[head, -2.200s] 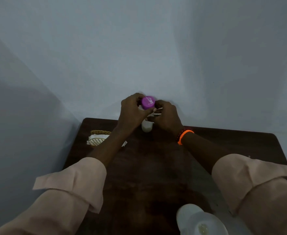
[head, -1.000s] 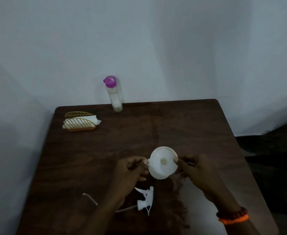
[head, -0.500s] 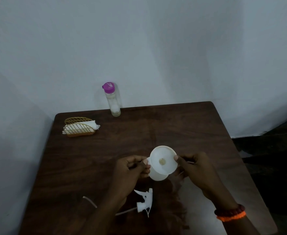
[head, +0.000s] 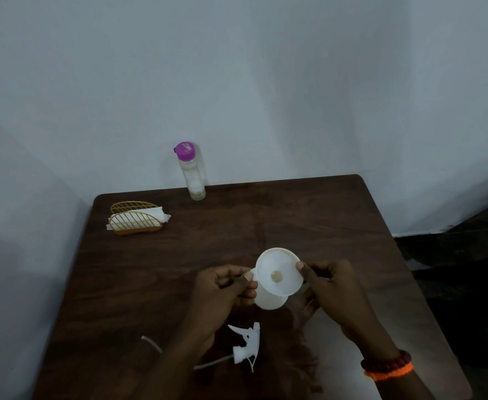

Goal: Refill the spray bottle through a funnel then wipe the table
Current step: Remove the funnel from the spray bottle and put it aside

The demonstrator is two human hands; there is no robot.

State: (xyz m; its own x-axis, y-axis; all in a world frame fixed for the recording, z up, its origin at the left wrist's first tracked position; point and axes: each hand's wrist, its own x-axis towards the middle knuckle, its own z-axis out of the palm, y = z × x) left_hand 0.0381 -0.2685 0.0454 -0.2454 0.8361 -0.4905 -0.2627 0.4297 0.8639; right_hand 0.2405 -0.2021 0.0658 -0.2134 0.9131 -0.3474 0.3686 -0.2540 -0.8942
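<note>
A dark wooden desk (head: 309,226). A clear bottle with a purple cap (head: 192,171) stands at its far edge. A gold wire napkin holder (head: 134,222) sits near the far left corner. A white spray nozzle with tube (head: 245,349) lies near the front edge.

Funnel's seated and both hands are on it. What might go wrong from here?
1. The funnel sits on the white spray bottle, held only by fingertips of the left hand and right hand; letting go to fetch the purple-capped bottle may tip it.
2. The trigger sprayer head lies near the left forearm, so it may get knocked.
</note>
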